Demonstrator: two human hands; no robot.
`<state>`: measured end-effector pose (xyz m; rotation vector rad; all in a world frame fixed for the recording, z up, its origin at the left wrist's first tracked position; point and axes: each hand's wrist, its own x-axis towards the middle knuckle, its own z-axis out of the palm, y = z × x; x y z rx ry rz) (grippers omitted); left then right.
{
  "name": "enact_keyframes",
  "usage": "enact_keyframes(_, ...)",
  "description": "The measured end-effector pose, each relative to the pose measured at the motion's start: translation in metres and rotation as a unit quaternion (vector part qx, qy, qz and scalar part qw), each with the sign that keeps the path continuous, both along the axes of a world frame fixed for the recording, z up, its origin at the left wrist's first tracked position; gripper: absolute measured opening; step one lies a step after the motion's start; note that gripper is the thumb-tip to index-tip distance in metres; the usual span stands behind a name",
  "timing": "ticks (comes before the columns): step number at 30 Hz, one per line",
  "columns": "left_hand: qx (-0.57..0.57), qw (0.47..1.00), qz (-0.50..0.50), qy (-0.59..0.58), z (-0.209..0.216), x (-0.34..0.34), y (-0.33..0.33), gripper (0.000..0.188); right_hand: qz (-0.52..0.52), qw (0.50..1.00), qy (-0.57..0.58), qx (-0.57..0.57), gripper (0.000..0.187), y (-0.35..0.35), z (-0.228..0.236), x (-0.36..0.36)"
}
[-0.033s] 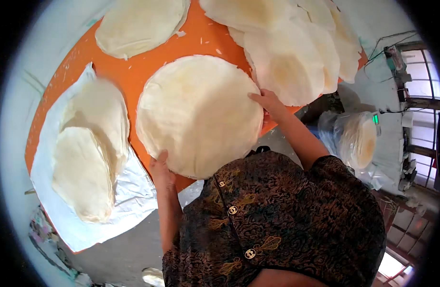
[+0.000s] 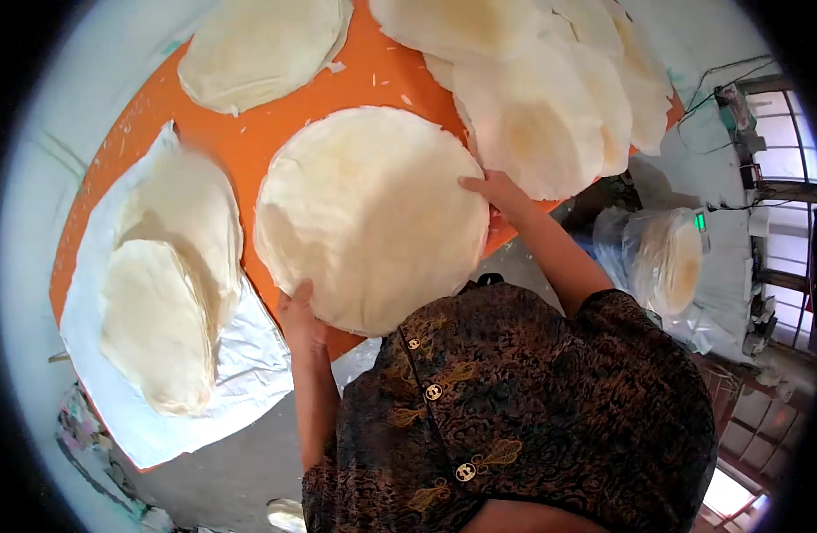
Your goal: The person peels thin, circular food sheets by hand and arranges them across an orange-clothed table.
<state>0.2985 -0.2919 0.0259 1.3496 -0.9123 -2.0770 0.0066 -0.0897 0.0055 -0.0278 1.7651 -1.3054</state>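
Both hands grip round flatbread stack (image 2: pixel 371 216): left hand (image 2: pixel 299 322) near edge, right hand (image 2: pixel 494 191) right edge

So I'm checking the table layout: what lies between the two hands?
In the head view, only the big round flatbread spans from left hand to right hand; both grip its rim.

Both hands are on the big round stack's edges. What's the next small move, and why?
Probably lift the stack a little, level. The left hand cups its near edge and the right hand its far-right edge, so it is gripped on opposite sides; its near edge already overhangs the orange table.
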Motion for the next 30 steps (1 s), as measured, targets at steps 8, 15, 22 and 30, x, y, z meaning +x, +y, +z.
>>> enact_keyframes(8, -0.111, 0.986, -0.123, -0.027, 0.092, -0.049, -0.06, 0.034, 0.029, 0.992, -0.057, -0.113, 0.046, -0.024, 0.003, 0.006)
enact_keyframes(15, -0.351, 0.898, -0.219, -0.151, 0.153, -0.043, -0.141, 0.024, 0.003, 0.982, -0.121, -0.146, 0.036, -0.058, 0.024, 0.092)
enact_keyframes(22, -0.378, 0.838, -0.338, -0.201, 0.171, 0.067, -0.21, 0.026, 0.558, 0.792, -0.081, -0.233, 0.032, -0.085, 0.054, 0.19)
enact_keyframes(30, -0.601, 0.571, -0.148, -0.539, 0.082, 0.147, -0.221, 0.052, 0.326, 0.939, -0.057, -0.096, 0.031, -0.136, 0.069, 0.097)
